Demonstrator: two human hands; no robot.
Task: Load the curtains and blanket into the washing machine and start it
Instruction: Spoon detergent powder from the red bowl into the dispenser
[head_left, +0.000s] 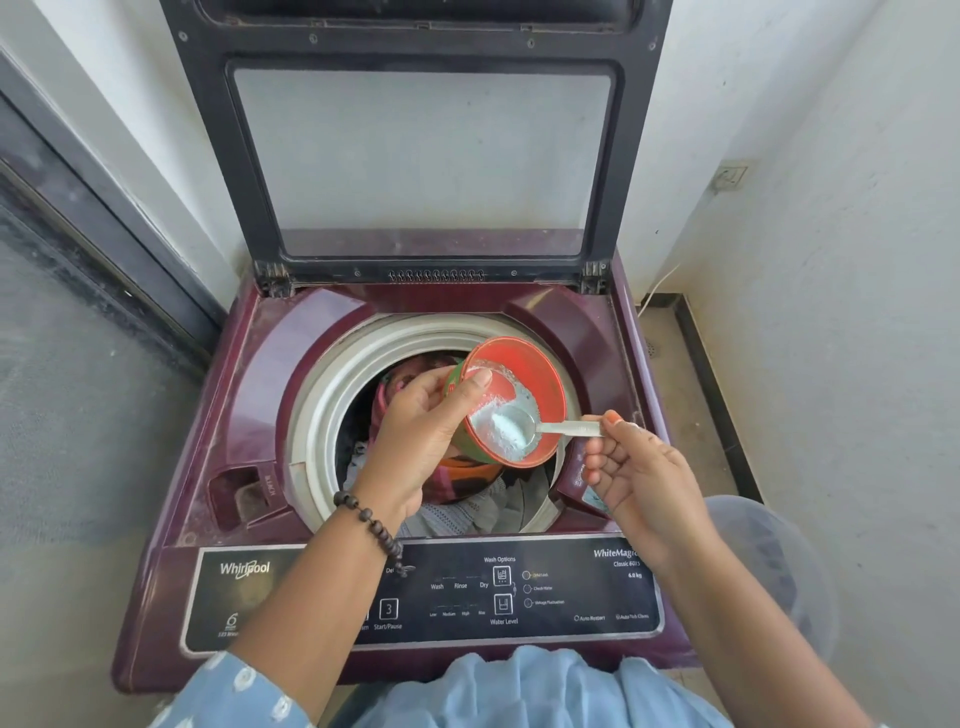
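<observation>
Your left hand grips one red bowl of white powder above the washer drum. Your right hand pinches one spoon, dipped in the bowl. The laundry lies inside the drum, one lid upright behind it.

Both forearms are bare from elbow to wrist. A bracelet of dark brown round beads circles the left wrist — a small dark tassel or knot hangs from it. The left sleeve is light blue with small white motifs. A light blue garment — soft, gathered in folds — covers the torso.
</observation>
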